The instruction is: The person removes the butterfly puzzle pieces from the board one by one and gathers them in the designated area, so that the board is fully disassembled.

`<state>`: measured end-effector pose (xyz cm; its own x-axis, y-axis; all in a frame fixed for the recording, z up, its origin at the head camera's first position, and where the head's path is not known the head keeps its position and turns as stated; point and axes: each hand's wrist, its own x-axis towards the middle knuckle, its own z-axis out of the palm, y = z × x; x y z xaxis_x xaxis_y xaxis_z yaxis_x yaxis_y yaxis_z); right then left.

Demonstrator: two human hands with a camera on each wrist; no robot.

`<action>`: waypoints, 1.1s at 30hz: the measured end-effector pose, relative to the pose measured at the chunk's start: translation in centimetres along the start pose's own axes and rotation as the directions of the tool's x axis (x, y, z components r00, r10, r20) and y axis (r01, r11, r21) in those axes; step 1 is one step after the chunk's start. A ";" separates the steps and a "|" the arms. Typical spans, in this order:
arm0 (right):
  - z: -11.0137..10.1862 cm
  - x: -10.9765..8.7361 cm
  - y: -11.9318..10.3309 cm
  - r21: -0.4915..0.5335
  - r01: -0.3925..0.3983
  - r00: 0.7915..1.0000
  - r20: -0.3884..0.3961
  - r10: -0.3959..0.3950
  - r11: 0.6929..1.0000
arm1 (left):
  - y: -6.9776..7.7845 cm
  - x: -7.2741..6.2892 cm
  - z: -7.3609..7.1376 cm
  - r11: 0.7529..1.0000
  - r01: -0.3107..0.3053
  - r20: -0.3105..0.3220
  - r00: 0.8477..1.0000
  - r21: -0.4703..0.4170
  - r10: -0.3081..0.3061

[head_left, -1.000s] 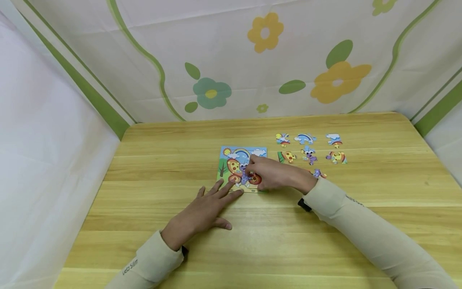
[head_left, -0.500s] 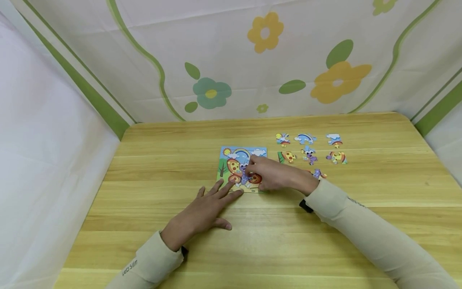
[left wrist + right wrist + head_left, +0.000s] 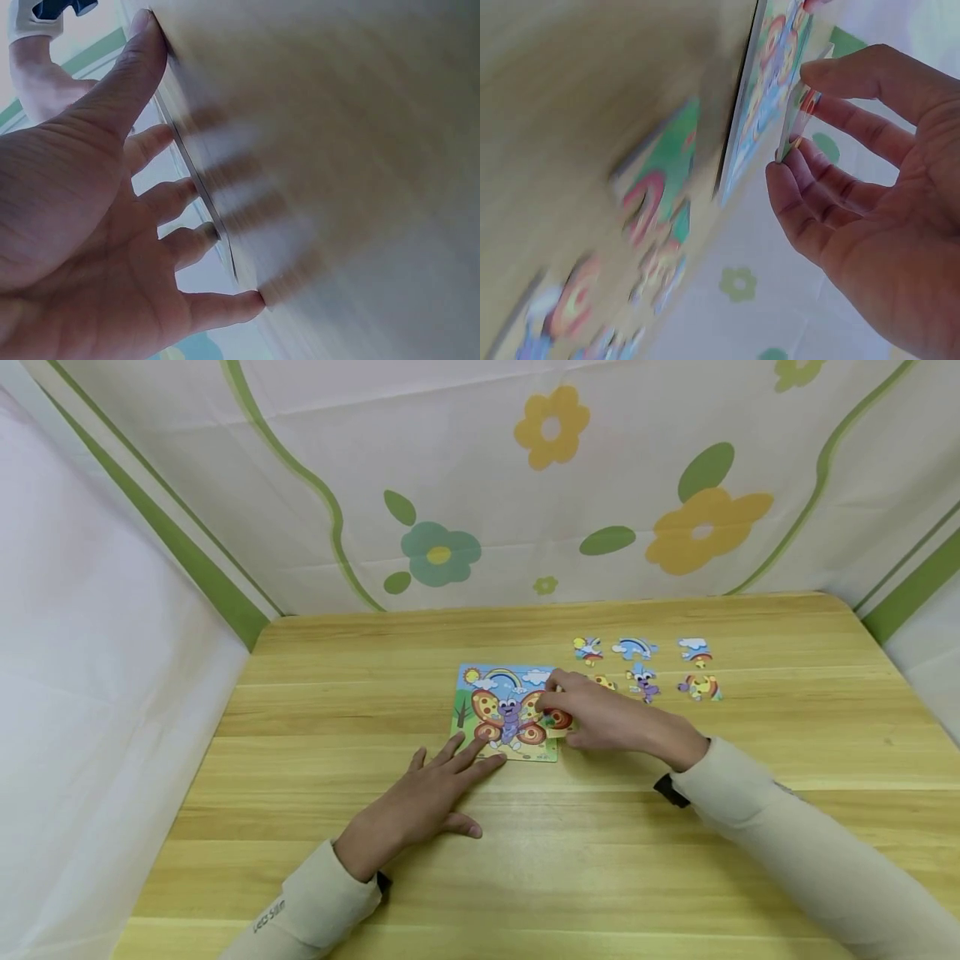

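Observation:
The butterfly puzzle board (image 3: 510, 714) lies flat on the wooden table. My left hand (image 3: 420, 810) rests at its lower-left corner, fingers spread, with some fingertips on the picture. In the left wrist view those fingertips meet the board's thin edge (image 3: 196, 180). Over the board's right edge, my right hand (image 3: 618, 718) pinches a jigsaw piece (image 3: 558, 720) showing a red wing pattern. From the right wrist, that jigsaw piece (image 3: 799, 112) is seen edge-on, tilted between thumb and fingertips, raised above the table.
Loose jigsaw pieces lie right of the board, including a rainbow piece (image 3: 635, 648), a cloud piece (image 3: 695, 650) and a purple piece (image 3: 642, 682). My right hand and forearm cover others. A green-and-red piece (image 3: 660, 165) shows near the right wrist. A flowered cloth (image 3: 487, 485) hangs behind the table.
My right hand has moved right from the middle of the board to its right edge with the jigsaw piece, uncovering the butterfly's right side. My left hand has stayed still.

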<state>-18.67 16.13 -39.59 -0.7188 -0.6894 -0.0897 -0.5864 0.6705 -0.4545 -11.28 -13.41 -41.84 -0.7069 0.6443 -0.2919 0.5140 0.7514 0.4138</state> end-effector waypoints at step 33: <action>-1.0 -13.3 11.5 -0.093 -0.221 0.972 -0.105 0.212 0.971 | 0.1 -0.1 0.0 1.000 -0.008 -0.007 1.000 0.006 0.008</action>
<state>-16.20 33.26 -42.72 -0.8618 -0.4992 -0.0901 -0.4447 0.8290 -0.3391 -11.17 -13.45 -41.78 -0.7063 0.6490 -0.2826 0.5224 0.7473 0.4106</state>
